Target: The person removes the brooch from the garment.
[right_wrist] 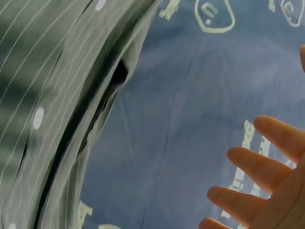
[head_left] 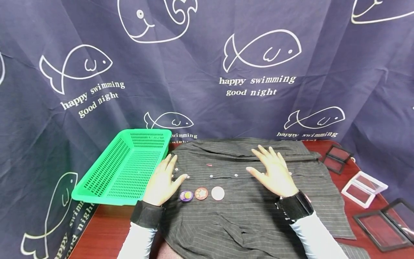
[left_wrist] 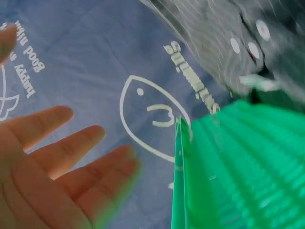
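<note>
A dark pinstriped shirt point(head_left: 258, 212) with small white buttons lies spread over the table. My left hand point(head_left: 162, 181), fingers straight and thumb spread, is held over its left side, close by the green basket point(head_left: 77, 192). On the right, my right hand point(head_left: 273, 172) hovers above the shirt with fingers extended and nothing in it. Between the hands, on the cloth, lie three round badges in a row: a purple one point(head_left: 186, 196), a red one with a pale pattern point(head_left: 201, 193) and a pale pink one point(head_left: 218, 193). Both wrist views show spread, unloaded fingers.
Along the right edge of the reddish table point(head_left: 106, 226) stand opened flat cases: a small black one point(head_left: 337, 159), a white one point(head_left: 363, 189) and a larger black one point(head_left: 383, 230). A dark blue curtain point(head_left: 207, 72) with white fish prints hangs behind.
</note>
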The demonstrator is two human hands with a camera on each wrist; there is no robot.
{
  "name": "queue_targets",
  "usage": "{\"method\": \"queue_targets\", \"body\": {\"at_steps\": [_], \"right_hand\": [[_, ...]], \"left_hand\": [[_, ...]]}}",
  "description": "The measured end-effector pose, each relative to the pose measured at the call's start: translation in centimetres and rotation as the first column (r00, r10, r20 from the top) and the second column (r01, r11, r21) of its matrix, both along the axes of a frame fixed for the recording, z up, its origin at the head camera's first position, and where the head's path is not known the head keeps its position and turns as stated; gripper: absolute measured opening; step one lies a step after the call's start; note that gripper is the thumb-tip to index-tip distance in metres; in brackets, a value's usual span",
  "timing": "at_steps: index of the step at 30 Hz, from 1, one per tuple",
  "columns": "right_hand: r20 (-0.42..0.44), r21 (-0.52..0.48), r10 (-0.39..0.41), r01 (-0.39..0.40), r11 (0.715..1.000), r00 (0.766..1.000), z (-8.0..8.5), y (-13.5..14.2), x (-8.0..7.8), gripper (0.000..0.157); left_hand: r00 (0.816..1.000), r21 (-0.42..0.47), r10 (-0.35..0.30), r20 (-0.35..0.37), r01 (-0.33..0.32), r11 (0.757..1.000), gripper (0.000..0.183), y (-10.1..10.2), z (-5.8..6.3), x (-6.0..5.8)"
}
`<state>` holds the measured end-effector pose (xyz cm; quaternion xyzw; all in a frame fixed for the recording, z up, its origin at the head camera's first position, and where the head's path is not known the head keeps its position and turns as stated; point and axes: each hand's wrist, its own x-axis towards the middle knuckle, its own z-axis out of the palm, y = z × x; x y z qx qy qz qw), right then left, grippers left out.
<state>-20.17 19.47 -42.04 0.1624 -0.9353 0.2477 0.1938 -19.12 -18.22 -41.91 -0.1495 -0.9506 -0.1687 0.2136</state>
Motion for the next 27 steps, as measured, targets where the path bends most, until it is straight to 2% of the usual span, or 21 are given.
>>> {"method": "queue_targets", "body": {"at_steps": [6,12,20,27], "right_hand": [[0.039,-0.064,0.122,-0.119,0.991,0.992,0.4,-2.6,-0.1,0.064],[0.071,-0.12,0.226,-0.216,0.969,0.972,0.2,-5.3,-0.4,0.062],[0.102,-0.191,0.317,-0.294,0.937,0.943,-0.7,-8.7,-1.2,0.054],[0.175,-0.187,0.362,-0.33,0.925,0.915,-1.8,-11.2,-1.7,0.042]], "left_hand": [[0.998,0.034,-0.037,0.041,0.035,0.999,0.07,0.1,-0.4,0.0],[0.997,0.048,-0.058,0.06,0.055,0.997,0.061,0.1,-1.5,0.2],[0.996,0.007,-0.049,0.076,0.049,0.999,0.05,-0.2,-3.4,-0.1],[0.993,0.008,-0.045,0.111,0.044,0.999,0.036,-0.6,-5.1,-0.5]]}}
